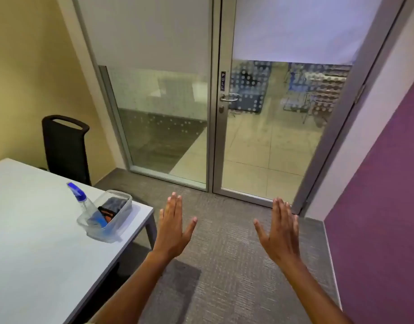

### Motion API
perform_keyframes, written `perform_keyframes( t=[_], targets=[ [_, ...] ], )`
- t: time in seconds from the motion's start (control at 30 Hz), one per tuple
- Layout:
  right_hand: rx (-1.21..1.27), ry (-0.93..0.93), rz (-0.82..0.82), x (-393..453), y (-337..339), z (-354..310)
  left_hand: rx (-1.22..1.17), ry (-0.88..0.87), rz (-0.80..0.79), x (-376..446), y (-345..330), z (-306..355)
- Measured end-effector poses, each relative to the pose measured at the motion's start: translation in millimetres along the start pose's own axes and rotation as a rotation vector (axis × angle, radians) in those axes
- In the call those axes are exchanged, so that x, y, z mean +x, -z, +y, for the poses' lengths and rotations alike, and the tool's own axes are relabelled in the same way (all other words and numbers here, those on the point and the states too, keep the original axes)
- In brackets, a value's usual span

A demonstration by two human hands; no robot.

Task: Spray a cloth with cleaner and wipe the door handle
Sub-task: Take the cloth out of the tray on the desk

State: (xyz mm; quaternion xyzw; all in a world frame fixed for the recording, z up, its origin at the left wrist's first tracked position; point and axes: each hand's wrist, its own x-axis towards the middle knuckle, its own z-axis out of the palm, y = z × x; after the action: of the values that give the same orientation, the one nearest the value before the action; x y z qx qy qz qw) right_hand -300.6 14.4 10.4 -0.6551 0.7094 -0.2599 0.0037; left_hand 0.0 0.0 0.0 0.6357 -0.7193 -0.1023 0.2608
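Note:
A metal door handle [229, 98] sits on the left stile of a glass door [271, 127], under a "PULL" label. On the table corner, a clear plastic tub [122, 226] holds a spray bottle [81, 197] with a blue trigger head and folded cloths [115, 203], grey, orange and blue. My left hand [174, 226] and my right hand [279, 230] are held out flat over the carpet, palms down, fingers straight, thumbs spread. Both hold nothing. The left hand hovers just right of the tub, apart from it.
A white table [33, 230] fills the lower left. Behind it stands a black chair [65, 146] against the yellow wall. A fixed glass panel [159, 118] flanks the door. A purple wall [376, 218] borders the right. Grey carpet [224, 265] lies between me and the door.

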Motion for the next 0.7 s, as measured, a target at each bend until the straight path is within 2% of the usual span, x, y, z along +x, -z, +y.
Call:
perform_keyframes(
  t=[0.43, 0.7],
  targets=[
    [0.082, 0.177, -0.161, 59, -80, -116, -0.147, 0.368, 0.191, 8, 20, -131],
    [0.091, 0.259, -0.256, 92, -139, -190, -0.185, 0.609, 0.214, 12, 33, -204]
  ],
)
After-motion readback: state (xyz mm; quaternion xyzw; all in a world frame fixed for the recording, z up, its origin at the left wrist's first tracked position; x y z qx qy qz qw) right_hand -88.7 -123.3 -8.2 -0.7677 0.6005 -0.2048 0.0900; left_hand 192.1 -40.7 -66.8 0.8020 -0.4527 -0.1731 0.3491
